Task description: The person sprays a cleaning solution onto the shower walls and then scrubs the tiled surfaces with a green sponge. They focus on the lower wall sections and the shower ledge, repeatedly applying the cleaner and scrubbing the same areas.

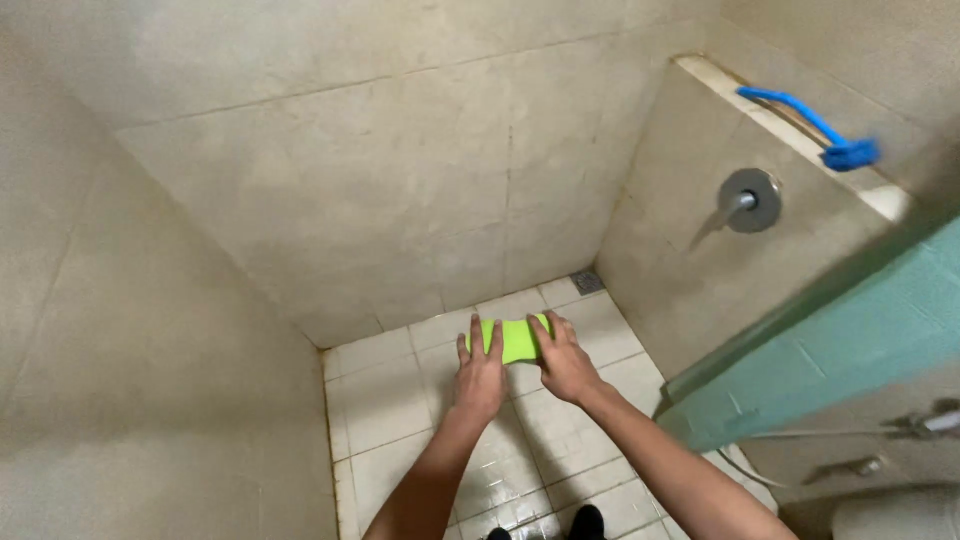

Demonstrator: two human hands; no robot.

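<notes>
both hands' grip is flat: left hand (pixel 481 368) and right hand (pixel 562 358) are pressed open on a green cloth (pixel 516 338), spread on the floor (pixel 390 405) tiles.

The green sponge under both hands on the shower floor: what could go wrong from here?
The floor tiles look wet and glossy, so the left hand and right hand, both pressing on the green sponge, could slide. The blue brush lies on the ledge near its edge and could perhaps fall if knocked.
</notes>
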